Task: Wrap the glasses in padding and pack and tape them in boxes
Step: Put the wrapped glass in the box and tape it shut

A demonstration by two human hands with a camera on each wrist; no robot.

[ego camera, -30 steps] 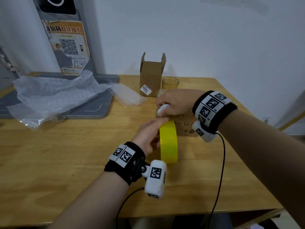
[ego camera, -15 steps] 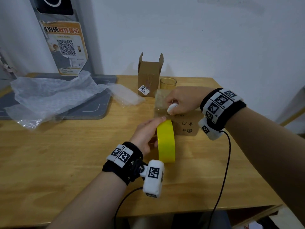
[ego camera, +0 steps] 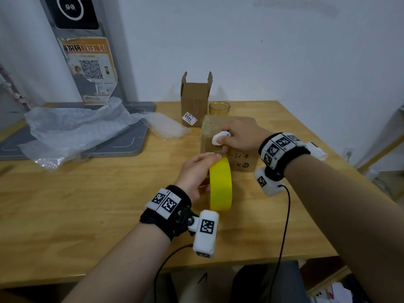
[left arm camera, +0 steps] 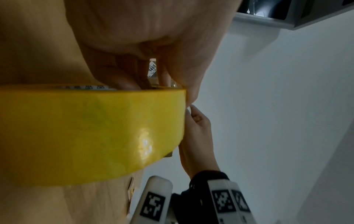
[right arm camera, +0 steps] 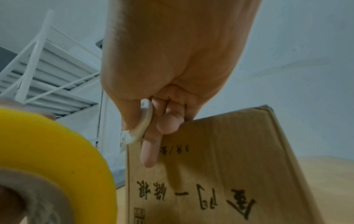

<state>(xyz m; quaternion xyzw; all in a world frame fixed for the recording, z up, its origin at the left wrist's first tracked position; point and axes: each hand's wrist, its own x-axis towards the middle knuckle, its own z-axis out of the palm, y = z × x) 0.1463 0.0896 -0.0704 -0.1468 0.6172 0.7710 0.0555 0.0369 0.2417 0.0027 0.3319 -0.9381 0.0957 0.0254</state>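
The wooden table (ego camera: 65, 215) carried a sheet of bubble wrap (ego camera: 72, 130) at ten o'clock. Toward one o'clock lay a closed cardboard box (ego camera: 242, 160); behind it at twelve stood an open box (ego camera: 194, 99) and a glass (ego camera: 219, 108). At centre the yellow tape roll (ego camera: 220, 184) stood on edge, the left hand (ego camera: 196, 176) curled round it. The right hand (ego camera: 240, 136), over the closed box, pinched a small white cutter (ego camera: 220, 138) between thumb and fingers.
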